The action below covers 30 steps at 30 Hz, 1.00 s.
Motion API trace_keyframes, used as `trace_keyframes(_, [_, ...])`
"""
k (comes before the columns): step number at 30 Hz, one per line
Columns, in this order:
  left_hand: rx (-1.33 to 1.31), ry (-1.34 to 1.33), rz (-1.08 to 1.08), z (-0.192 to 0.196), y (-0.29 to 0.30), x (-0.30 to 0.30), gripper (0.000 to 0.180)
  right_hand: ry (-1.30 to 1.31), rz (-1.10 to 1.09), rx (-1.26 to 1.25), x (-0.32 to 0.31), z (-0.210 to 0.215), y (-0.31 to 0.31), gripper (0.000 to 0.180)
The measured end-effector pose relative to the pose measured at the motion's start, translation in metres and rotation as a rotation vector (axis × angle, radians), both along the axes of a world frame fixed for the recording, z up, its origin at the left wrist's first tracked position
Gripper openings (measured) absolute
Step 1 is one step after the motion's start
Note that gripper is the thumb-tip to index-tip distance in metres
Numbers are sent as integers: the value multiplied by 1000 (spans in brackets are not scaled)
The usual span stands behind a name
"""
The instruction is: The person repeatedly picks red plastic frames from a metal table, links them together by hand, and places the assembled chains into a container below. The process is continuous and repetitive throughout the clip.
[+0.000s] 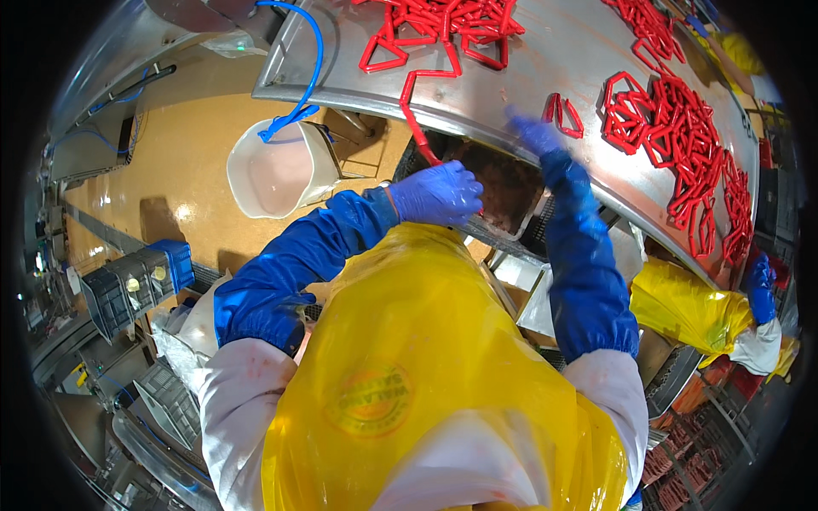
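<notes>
My left hand (439, 194), in a purple glove, is closed around the lower end of a string of linked red sausages (410, 109). That string runs from a heap of sausages (439, 21) at the far side, over the edge of the metal table (520, 85), down to my fist. Gloved the same way, my right hand (535, 134) is over the table edge and smeared by motion, so its fingers cannot be made out. Just right of it lies a short piece of linked sausages (562, 116), apart from the heaps. Below and between my hands stands a dark crate (503, 180) with brownish contents.
A larger sausage heap (669, 128) covers the table's right side. On the left, a white bucket (277, 175) of cloudy liquid stands beneath a blue hose (320, 53). A co-worker in a yellow apron (686, 307) is at the right. Grey crates (128, 289) stand at left.
</notes>
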State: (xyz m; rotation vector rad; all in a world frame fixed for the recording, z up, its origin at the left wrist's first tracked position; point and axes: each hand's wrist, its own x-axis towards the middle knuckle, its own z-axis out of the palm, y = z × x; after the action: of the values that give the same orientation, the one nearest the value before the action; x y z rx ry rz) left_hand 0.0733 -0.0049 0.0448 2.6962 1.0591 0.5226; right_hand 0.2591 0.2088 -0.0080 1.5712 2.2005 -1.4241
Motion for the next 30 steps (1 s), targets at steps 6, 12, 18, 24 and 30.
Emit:
trace_keyframes(6, [-126, 39, -268, -24, -22, 25, 17, 598, -468, -1235, -3, -34, -161, 29])
trace_keyframes(12, [99, -266, 94, 3, -10, 20, 22, 540, -24, 310, 27, -21, -200, 21])
trace_keyframes(18, [-96, 135, 114, -34, -12, 9, 9, -1, 285, 760, 26, 17, -196, 27])
trace_keyframes(24, [69, -469, 323, 28, -47, -40, 11, -522, -102, 625, 144, -107, -154, 23])
trace_keyframes(30, [-406, -1773, 1062, 13, -123, -84, 31, 559, -464, -1146, -9, -64, -196, 62])
